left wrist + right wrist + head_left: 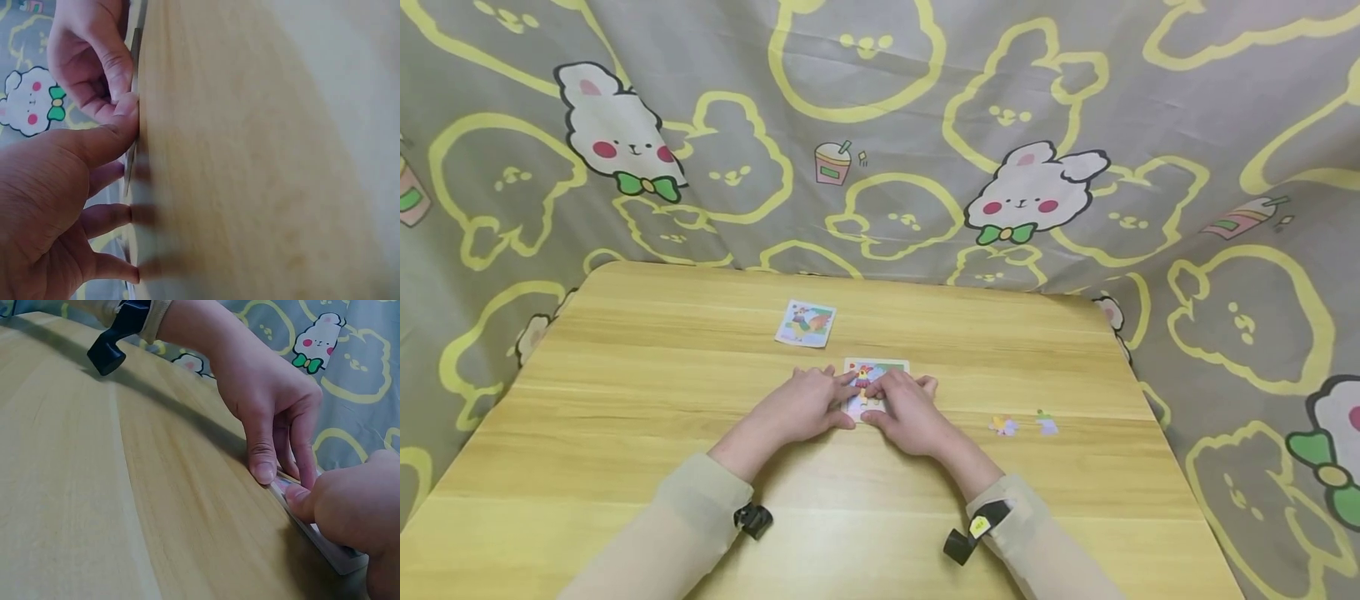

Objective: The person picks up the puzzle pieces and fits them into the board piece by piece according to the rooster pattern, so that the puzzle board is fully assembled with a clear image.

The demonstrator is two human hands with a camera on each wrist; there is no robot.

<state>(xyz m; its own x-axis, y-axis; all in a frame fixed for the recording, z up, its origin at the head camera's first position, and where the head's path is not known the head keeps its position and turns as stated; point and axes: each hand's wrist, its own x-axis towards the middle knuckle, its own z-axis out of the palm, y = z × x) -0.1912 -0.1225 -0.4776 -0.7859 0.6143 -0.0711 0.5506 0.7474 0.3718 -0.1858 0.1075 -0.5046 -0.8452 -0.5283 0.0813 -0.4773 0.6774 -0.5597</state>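
Observation:
A small jigsaw puzzle board [887, 366] with a cartoon chicken picture lies on the table under both hands. My left hand [808, 404] rests at its left side, thumb by the near corner and a fingertip over the picture. In the left wrist view its fingers spread down to the surface. From the right, my right hand [910, 412] bends over the board, index finger curled onto a puzzle piece [865, 398] in the picture and thumb low beside it. In the right wrist view, the right hand [350, 506] hides much of the board [325, 547].
Two loose puzzle pieces, an orange and lilac one [1003, 426] and a green-tipped lilac one [1047, 423], lie to the right. A square picture card [806, 324] with a chicken lies beyond the left hand. A patterned curtain [895, 142] hangs behind the wooden table [700, 333].

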